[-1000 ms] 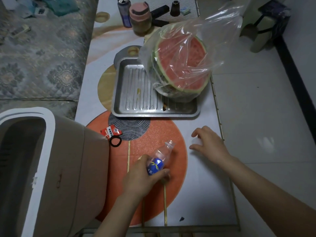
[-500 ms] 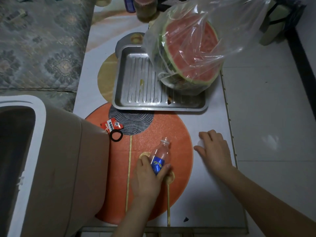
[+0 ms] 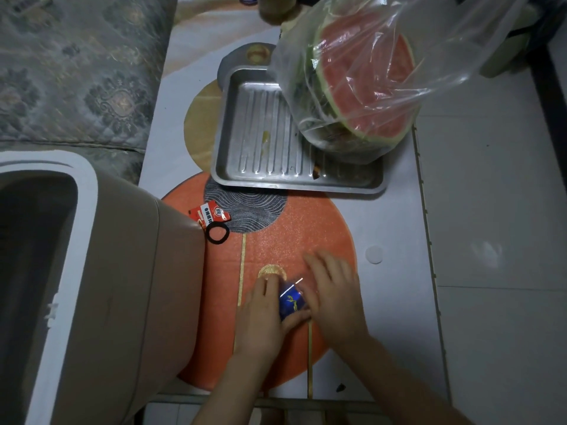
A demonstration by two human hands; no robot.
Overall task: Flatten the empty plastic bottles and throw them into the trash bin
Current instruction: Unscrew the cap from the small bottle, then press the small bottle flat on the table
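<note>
A small clear plastic bottle (image 3: 291, 299) with a blue label lies on the orange circle of the table mat. My left hand (image 3: 266, 314) grips its lower end, thumb under the label. My right hand (image 3: 333, 294) lies flat over the bottle's upper part and hides its neck. A white bottle cap (image 3: 374, 254) rests on the mat to the right of my hands. The beige trash bin (image 3: 76, 210) with a white rim stands open at the left, beside the table.
A steel tray (image 3: 260, 161) sits further back and holds a cut watermelon in a clear bag (image 3: 359, 84). A red wrapper (image 3: 208, 213) and a black hair tie (image 3: 217, 232) lie near the bin. A patterned sofa (image 3: 76, 72) is at the far left, white floor tiles at the right.
My right hand has left the white cap on the mat and moved left onto the bottle. The bottle, tilted upward before, now lies low under both hands.
</note>
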